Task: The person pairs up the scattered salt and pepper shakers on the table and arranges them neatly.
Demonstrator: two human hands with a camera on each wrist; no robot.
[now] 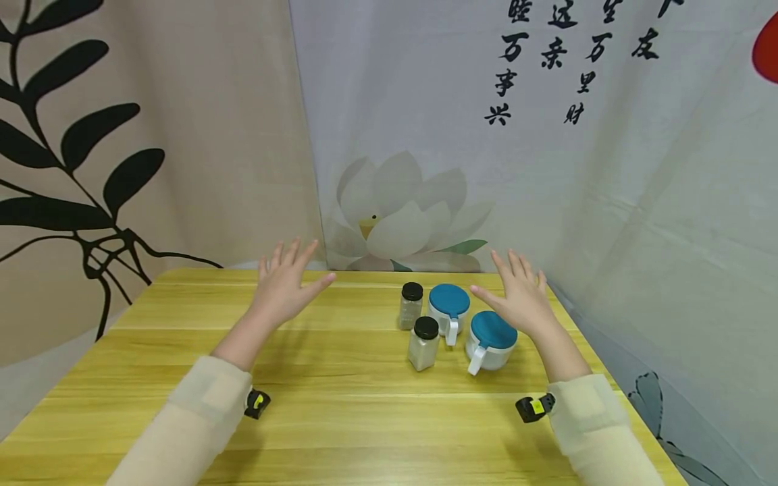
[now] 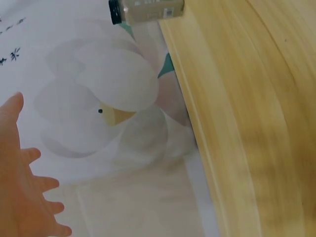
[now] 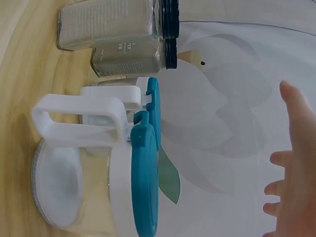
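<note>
A person's left hand (image 1: 284, 290) and right hand (image 1: 515, 297) hang open above a wooden table (image 1: 340, 418), fingers spread and gripping nothing. Between them, much closer to the right, stand a rear jar (image 1: 411, 312) and a front jar (image 1: 423, 349), black-capped, on the side facing the left hand, with a rear pot (image 1: 449, 300) and a front pot (image 1: 494, 331), blue-lidded, toward the right. The front pot's white handle (image 1: 477, 360) angles toward the person and the left hand's side, presumably so fingers could slip through easily; the rear pot's handle (image 1: 452, 332) points toward the person too. All four are upright and covered, likely against spills, their tight cluster probably keeping everything within the right hand's reach
</note>
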